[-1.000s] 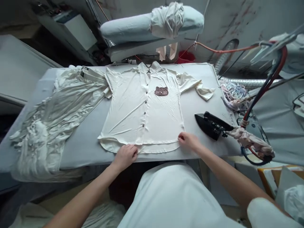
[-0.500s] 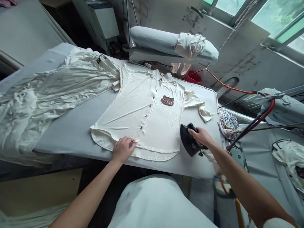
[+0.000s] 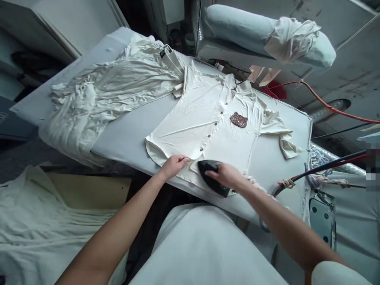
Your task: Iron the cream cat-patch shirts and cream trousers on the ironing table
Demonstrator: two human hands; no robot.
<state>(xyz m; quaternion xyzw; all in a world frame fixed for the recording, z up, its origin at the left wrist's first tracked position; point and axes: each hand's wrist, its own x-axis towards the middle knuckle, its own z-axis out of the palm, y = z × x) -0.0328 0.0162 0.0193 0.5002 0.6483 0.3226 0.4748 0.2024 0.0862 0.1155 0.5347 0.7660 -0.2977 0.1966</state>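
A cream button-front shirt [image 3: 184,122] lies spread on the padded ironing table [image 3: 127,138], its hem toward me. On its chest is a brown cat-face patch [image 3: 239,120]. My left hand [image 3: 175,165] pinches the hem near the button placket, lifting that edge slightly. My right hand [image 3: 227,175] is wrapped round the handle of a black iron [image 3: 212,178]. The iron rests over the lower front of the shirt near the hem, just right of my left hand, and hides part of the cloth.
Crumpled cream garments [image 3: 118,87] are heaped on the table's left part. A padded sleeve board [image 3: 243,27] with a bunched cloth stands behind. Dark and red hoses [image 3: 320,170] run in from the right. Pale fabric [image 3: 44,221] lies at lower left.
The iron in my right hand has moved left from the bare table beside the shirt onto its hem area. My left hand still pinches the hem. The view has shifted and turned.
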